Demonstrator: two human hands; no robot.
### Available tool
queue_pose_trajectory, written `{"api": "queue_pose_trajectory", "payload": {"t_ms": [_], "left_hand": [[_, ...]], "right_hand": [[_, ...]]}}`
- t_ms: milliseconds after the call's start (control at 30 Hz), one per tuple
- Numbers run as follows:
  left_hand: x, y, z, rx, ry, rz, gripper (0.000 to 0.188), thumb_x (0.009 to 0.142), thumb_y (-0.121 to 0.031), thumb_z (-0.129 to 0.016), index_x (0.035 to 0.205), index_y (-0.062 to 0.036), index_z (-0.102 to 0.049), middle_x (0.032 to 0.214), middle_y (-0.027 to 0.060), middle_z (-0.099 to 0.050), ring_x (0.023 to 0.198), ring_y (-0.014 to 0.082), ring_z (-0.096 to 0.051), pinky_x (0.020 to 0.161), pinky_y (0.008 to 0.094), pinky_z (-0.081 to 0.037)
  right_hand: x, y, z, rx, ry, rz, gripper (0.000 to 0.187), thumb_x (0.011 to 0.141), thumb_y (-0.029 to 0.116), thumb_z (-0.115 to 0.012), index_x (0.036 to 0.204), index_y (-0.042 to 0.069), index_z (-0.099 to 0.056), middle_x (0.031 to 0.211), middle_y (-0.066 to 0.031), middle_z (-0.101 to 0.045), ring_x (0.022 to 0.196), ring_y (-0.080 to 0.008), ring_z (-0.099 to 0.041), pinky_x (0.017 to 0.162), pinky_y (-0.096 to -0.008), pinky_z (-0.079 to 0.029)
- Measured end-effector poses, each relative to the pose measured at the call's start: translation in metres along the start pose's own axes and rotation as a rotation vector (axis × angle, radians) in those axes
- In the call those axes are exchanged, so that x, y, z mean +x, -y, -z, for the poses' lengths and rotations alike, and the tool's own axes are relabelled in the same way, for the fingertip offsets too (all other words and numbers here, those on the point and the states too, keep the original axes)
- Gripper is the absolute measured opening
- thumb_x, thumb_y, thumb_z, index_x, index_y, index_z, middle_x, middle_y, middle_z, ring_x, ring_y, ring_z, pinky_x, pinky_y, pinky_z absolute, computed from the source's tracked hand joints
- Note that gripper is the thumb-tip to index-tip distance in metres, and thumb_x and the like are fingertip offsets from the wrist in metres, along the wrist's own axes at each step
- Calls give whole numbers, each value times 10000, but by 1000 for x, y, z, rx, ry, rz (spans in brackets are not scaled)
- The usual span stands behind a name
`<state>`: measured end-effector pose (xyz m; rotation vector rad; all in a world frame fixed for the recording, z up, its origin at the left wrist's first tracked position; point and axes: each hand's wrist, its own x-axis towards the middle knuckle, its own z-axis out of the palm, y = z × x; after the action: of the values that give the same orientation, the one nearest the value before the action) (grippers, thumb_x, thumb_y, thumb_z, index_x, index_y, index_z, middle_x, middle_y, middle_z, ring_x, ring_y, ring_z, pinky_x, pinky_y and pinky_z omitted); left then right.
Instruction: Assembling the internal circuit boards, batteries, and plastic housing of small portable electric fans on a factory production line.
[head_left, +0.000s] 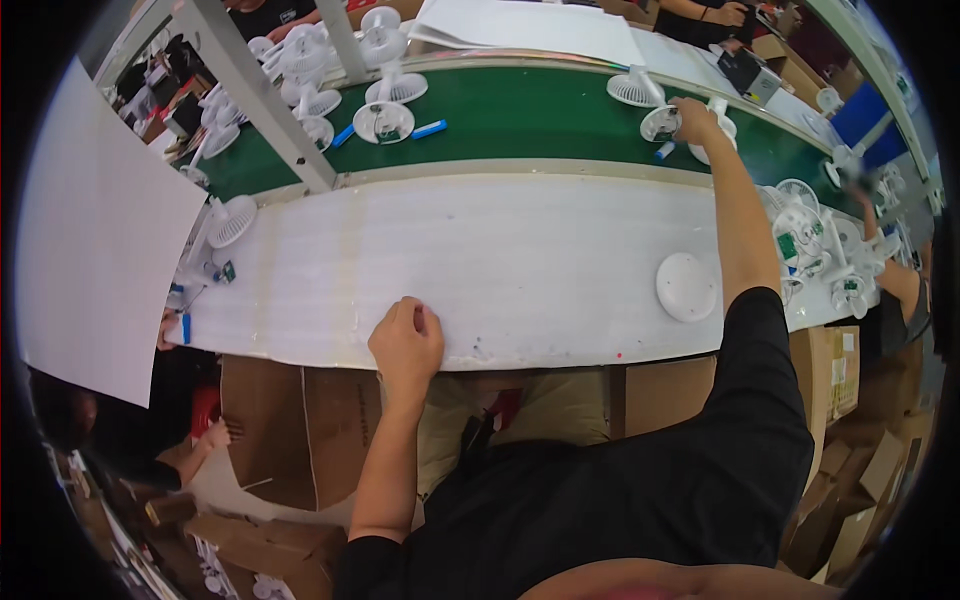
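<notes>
My left hand (407,345) rests near the front edge of the white worktable (480,260), its fingers curled in and no object showing in them. Stretched out to the far right, my right hand (695,120) is at the green conveyor belt (520,115), its fingers closed around part of a small white fan (660,124). The fan's round base has its underside uncovered. A blue cylindrical battery (665,150) lies beside it. The fingertips are partly hidden. A white round cover (686,287) lies on the worktable, below my right forearm.
More white fans (384,120) stand on the belt, with blue batteries nearby. A pile of fans with green circuit boards (800,245) fills the table's right end. A metal post (255,95) rises at left, near a white panel (100,240). Co-workers sit around; a cardboard box (300,430) stands below.
</notes>
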<state>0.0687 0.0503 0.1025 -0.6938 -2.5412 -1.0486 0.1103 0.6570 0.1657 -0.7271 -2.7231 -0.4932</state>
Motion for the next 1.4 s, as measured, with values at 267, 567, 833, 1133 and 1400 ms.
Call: {"api": "queue_pose_trajectory", "payload": {"t_ms": [267, 567, 833, 1133, 1400], "left_hand": [[5, 10, 0, 58, 14, -10, 34, 800, -53, -597, 815, -46, -627, 619, 26, -535, 541, 181, -457, 538, 294, -396], [37, -22, 49, -763, 171, 190, 201, 806, -100, -635, 993, -31, -623, 1011, 85, -627, 885, 177, -570, 798, 276, -459], [19, -115, 88, -481, 74, -357, 350, 847, -163, -663, 1140, -32, -524, 1309, 211, -485, 1150, 307, -487, 954, 391, -422], [-8, -106, 84, -1165, 62, 122, 131, 917, -56, -572, 1039, -44, -527, 1189, 142, -537, 979, 175, -505, 837, 269, -426], [-13, -95, 81, -1319, 58, 138, 148, 927, 14, -543, 1066, -39, -552, 1071, 87, -589, 818, 85, -485, 734, 209, -410]], "right_hand": [[14, 82, 47, 660, 129, 196, 174, 768, 55, -683, 941, 37, -664, 841, -56, -640, 729, -177, -530, 729, -304, -481], [-112, 230, 204, 1457, 85, -89, 173, 838, 78, -679, 981, -18, -659, 843, -57, -640, 696, -111, -549, 649, -199, -476], [-229, 288, 267, 1723, 165, -26, 212, 819, 33, -676, 1021, -18, -642, 929, -66, -641, 803, -100, -571, 703, -192, -472], [-241, 308, 263, 1235, -422, 334, 187, 794, 48, -679, 981, 38, -671, 1057, -73, -574, 875, -180, -565, 744, -264, -468], [-245, 331, 280, 1075, -413, 320, 60, 774, 78, -718, 817, 99, -754, 1044, -36, -572, 740, -163, -576, 658, -262, -472]]}}
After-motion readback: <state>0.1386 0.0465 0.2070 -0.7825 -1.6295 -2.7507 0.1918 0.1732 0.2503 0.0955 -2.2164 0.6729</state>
